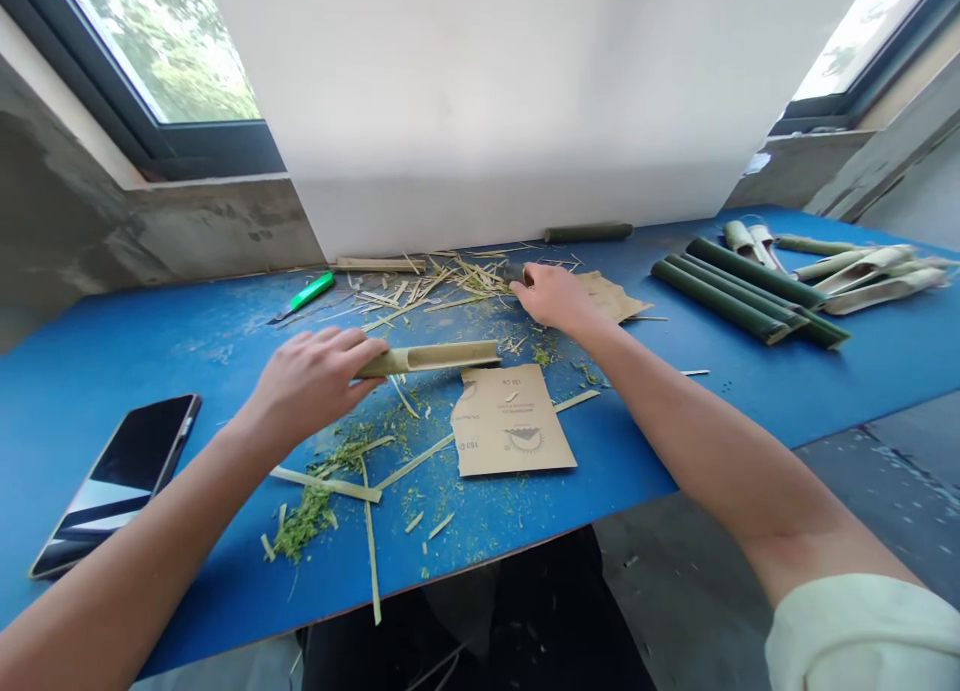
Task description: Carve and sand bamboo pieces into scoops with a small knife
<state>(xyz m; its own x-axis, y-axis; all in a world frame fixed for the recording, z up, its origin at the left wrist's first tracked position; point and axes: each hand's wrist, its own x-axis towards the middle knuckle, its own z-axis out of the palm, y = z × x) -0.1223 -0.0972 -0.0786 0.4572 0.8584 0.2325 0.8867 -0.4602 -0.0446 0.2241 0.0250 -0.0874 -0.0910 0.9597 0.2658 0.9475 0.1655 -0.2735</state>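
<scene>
My left hand point(319, 381) is closed around one end of a bamboo piece point(450, 355), which has its upper side cut away into an open trough toward the right. Just below its far end lies a sheet of brown sandpaper point(514, 421), printed backing up. My right hand point(553, 293) is stretched out to the heap of bamboo slivers point(472, 279), its fingers bent together beside a small dark object that I cannot make out. Partly behind that hand and wrist is a second torn piece of sandpaper point(611, 296).
A green-handled utility knife point(311, 291) and a phone point(120, 481) lie left on the blue table point(247, 571). Green bamboo tubes point(731, 296) and several carved bamboo pieces point(874, 271) are grouped right. One tube point(589, 233) rests by the white board point(510, 101). Green shavings point(304, 521) litter the front.
</scene>
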